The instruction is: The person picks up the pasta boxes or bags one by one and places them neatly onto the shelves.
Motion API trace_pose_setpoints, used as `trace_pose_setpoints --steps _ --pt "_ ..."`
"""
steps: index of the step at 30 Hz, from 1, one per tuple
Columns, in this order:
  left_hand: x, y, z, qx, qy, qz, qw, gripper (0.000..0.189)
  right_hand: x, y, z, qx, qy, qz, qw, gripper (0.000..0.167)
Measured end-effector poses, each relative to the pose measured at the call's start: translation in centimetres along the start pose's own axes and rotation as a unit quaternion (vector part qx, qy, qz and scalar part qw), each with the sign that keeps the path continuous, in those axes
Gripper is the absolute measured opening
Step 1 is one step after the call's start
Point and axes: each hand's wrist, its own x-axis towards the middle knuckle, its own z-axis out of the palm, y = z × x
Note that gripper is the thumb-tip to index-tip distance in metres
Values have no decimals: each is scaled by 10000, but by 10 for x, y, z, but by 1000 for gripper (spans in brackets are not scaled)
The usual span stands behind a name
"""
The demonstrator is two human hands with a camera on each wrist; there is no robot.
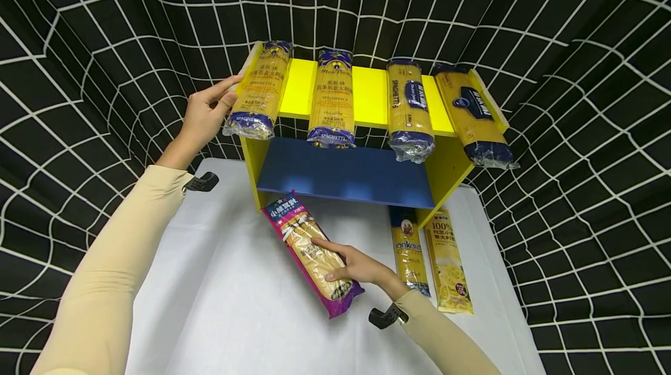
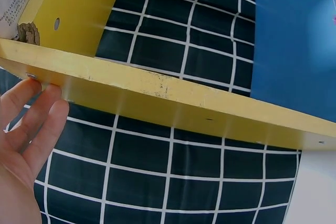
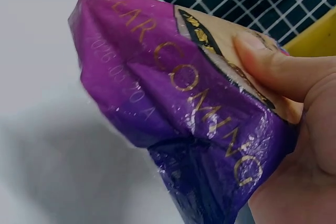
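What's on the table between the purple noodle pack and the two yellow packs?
Only the right hand gripping the purple pack; otherwise bare white table before the yellow packs, seen from the head view.

**A staged recording booth, not a kitchen**

We see a set built for filming: black cloth with a white grid (image 1: 576, 130) hangs on every side, a white table (image 1: 220, 317) stands in the middle, and a small yellow-and-blue shelf (image 1: 346, 171) carries spaghetti packets (image 1: 332, 98) laid out like shop goods.
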Motion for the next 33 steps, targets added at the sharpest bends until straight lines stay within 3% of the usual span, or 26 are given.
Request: trace_pose_setpoints --steps 8,18,26,30,33 --pt "0 3 2 -103 3 25 9999 42 7 -18 -3 693 472 3 9965 83" --pt "-1 2 1 -79 -17 -30 10000 43 27 -19 -9 745 1364 -68 9878 84" --pt "-3 8 0 -101 17 -7 9999 42 48 -16 -10 1185 2094 186 9704 82" --pt "-7 19 0 -193 -12 -14 9998 42 58 -16 -11 1528 2352 239 9596 82" --pt "-7 18 0 -194 11 -7 9998 42 65 -15 -12 1710 2465 255 9536 81"
